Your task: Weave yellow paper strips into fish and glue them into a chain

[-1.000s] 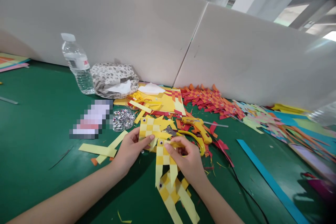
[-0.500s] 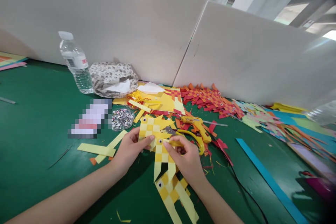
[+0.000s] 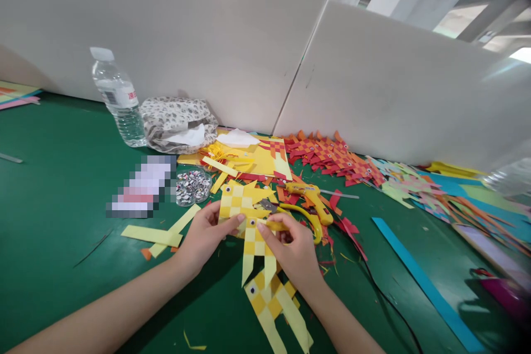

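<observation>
My left hand (image 3: 204,235) and my right hand (image 3: 292,253) both pinch a woven yellow paper fish (image 3: 254,243) on the green table (image 3: 58,215). The left fingers press its upper left edge; the right thumb and fingers grip its upper right part. A second woven yellow fish (image 3: 241,200) lies just behind it, touching my left fingertips. A third one (image 3: 271,304) lies in front, near my right wrist. Yellow-handled scissors (image 3: 298,215) rest right behind my right hand.
A yellow glue gun (image 3: 311,194) lies behind the scissors, with a black cord (image 3: 384,298) running to the front right. A dish of googly eyes (image 3: 191,186), loose yellow strips (image 3: 160,234), a water bottle (image 3: 118,98), a patterned pouch (image 3: 178,123), piles of red woven fish (image 3: 332,157) and a blue strip (image 3: 418,276) lie about.
Nothing but a slight shift of the view; both hands keep their pinch on the yellow fish.
</observation>
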A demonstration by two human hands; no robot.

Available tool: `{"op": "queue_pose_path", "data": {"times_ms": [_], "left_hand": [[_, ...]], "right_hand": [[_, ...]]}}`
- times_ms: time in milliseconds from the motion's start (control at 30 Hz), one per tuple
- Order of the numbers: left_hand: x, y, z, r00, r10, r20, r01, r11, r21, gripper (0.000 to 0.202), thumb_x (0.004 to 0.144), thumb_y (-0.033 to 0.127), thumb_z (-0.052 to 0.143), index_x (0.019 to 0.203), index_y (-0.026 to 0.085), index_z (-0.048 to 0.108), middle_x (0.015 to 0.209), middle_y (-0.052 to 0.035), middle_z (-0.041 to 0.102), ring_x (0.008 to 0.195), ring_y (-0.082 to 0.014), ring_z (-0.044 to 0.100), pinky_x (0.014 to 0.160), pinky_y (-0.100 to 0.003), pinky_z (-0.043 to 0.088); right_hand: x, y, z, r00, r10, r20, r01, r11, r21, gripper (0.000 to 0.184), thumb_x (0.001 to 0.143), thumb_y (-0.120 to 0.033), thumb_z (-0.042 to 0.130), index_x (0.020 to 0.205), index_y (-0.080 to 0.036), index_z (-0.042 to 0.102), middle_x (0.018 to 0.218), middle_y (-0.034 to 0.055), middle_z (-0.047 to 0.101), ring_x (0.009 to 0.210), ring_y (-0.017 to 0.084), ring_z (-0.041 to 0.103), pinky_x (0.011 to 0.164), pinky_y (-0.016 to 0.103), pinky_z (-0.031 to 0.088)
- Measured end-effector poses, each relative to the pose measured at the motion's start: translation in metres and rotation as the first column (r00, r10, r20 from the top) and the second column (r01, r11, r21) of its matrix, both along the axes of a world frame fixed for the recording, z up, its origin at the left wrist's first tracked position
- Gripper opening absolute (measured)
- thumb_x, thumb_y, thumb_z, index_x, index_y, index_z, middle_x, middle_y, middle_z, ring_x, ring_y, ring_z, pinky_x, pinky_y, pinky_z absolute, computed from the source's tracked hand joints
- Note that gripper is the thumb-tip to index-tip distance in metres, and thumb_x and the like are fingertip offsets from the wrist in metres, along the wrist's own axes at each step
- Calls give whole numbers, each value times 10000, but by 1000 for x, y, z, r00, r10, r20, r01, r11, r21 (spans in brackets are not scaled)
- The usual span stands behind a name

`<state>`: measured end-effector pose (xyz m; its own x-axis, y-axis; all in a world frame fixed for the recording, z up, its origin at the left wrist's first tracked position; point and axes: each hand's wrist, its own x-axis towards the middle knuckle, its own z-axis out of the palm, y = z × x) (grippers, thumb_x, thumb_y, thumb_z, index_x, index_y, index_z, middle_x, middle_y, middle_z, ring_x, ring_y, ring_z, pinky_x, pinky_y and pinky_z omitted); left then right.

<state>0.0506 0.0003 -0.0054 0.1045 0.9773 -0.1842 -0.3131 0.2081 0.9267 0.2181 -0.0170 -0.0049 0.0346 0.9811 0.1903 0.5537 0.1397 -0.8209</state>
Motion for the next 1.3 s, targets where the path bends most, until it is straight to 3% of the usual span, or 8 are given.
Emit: {"op": "queue_pose_path", "data": {"times_ms": [233, 467, 767, 1300], "left_hand": [[0, -1, 0, 1000, 16, -1, -16, 1000, 11, 202, 622, 256, 761, 796, 177, 696, 674, 0, 670, 618, -121, 596, 562, -196, 479], [0, -1, -3, 998, -62, 32, 61, 998, 22, 372, 574, 205, 790, 918, 177, 653, 910, -39, 721, 832, -203, 668, 753, -285, 527], [-1, 0, -5, 997, -71, 21, 70, 997, 16, 358, 641, 203, 747, 973, 164, 620, 992, -45, 716, 898, -206, 668, 775, -278, 535], [-1, 0, -3, 1000, -20, 6, 20, 1000, -7, 434, 592, 216, 776, 992, 169, 613, 1062, -72, 693, 923, -228, 661, 772, -297, 536]], "right_hand": [[0, 0, -1, 1000, -1, 6, 1, 1000, -4, 232, 751, -426, 605, 752, -198, 565, 536, -43, 426, 455, 90, 355, 420, 213, 310], [-1, 1, -1, 1000, -2, 14, 2, 1000, -3, 238, 746, -427, 610, 758, -192, 572, 526, -48, 422, 450, 86, 361, 418, 206, 314], [-3, -1, -1, 1000, -10, 22, 10, 1000, 17, 237, 742, -424, 615, 761, -192, 571, 510, -58, 406, 442, 82, 369, 421, 202, 316], [-5, -2, 5, 1000, -1, -29, 0, 999, -45, 245, 733, -422, 622, 793, -201, 535, 513, -71, 385, 432, 73, 334, 400, 193, 286]]}}
